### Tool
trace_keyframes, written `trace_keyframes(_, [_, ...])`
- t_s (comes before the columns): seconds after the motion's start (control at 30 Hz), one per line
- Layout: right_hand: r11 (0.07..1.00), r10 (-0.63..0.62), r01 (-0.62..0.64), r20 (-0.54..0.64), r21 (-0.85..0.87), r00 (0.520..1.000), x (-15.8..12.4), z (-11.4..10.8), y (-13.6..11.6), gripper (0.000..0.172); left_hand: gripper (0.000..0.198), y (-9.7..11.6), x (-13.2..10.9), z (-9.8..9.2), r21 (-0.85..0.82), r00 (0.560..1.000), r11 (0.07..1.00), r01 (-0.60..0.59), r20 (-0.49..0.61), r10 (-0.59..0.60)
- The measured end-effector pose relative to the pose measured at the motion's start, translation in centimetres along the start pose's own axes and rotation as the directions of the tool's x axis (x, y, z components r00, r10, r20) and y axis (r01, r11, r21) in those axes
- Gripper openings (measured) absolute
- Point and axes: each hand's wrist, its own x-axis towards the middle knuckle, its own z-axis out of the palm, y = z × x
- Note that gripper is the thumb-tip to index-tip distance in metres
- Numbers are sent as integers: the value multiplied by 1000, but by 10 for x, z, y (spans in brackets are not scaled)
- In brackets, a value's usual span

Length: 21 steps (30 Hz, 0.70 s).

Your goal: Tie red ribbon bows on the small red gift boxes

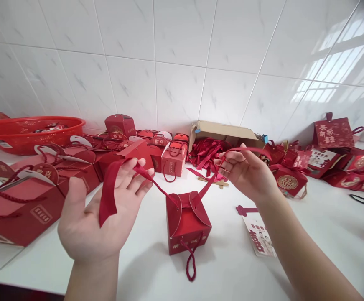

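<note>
A small red gift box (186, 228) stands on the white counter (232, 267) between my hands, its rounded top flaps half closed and a cord handle hanging at its front. A dark red ribbon (108, 192) runs through the top of the box. My left hand (97, 213) is palm up with fingers spread, one ribbon end draped across it. My right hand (244, 171) pinches the other ribbon end between thumb and fingers, up and to the right of the box.
Several red gift boxes (28, 209) lie at the left with a red basket (31, 131) behind. A cardboard box (225, 133) spilling ribbons sits at the tiled wall. More red boxes (335, 159) crowd the right. A printed card (260, 236) and a black band (363, 201) lie nearby.
</note>
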Motion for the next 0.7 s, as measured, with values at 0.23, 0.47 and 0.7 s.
trace_keyframes(0.23, [938, -307, 295, -41, -182, 951, -7, 14, 5, 12, 27, 3, 7, 13, 111, 998, 993, -46, -43, 51])
trace_keyframes(0.47, [823, -456, 397, -56, -405, 888, -8, 35, 5, 19, 34, 15, 18, 36, 234, 994, 968, -88, 87, 70])
trace_keyframes(0.7, [816, -466, 431, 5, -384, 885, -10, 52, 1, 29, 25, 22, 26, 54, 256, 963, 944, -208, 221, 152])
